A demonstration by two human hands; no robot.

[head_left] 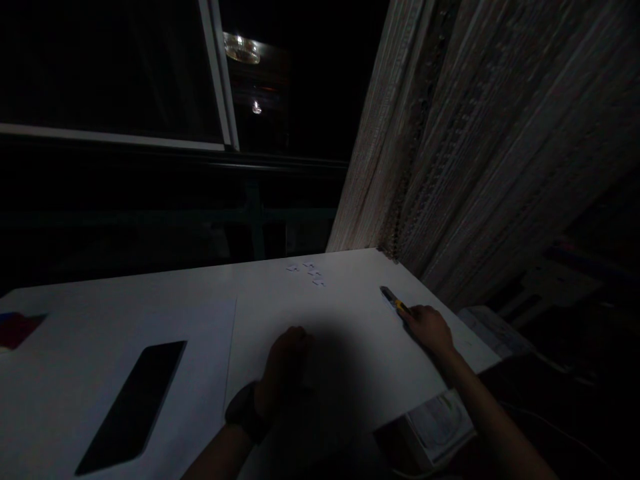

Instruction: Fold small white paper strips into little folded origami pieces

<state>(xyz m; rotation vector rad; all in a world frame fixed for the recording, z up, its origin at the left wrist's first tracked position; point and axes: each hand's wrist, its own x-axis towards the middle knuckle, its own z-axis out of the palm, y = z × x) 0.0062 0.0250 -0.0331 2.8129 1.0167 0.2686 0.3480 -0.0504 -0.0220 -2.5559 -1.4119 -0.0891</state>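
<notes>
At the right side of the white table (190, 287), my right hand (429, 328) is closed on the rear end of a yellow and black utility knife (397, 301). The knife lies close to the table top and its front end points away to the left. My left hand (286, 360), with a dark watch (245, 412) on its wrist, is over the middle of the table in deep shadow. Its fingers are curled closed, and what is in them, if anything, is hidden. Beyond both hands lie several small pale pieces (315, 274) that look like cut paper.
A dark, flat phone-like slab (135, 403) lies left of my left hand. Something red and blue (20, 328) sits at the left edge. A string curtain (425, 133) hangs by the right back corner. Below the front edge is a white box (440, 423). The room is dim.
</notes>
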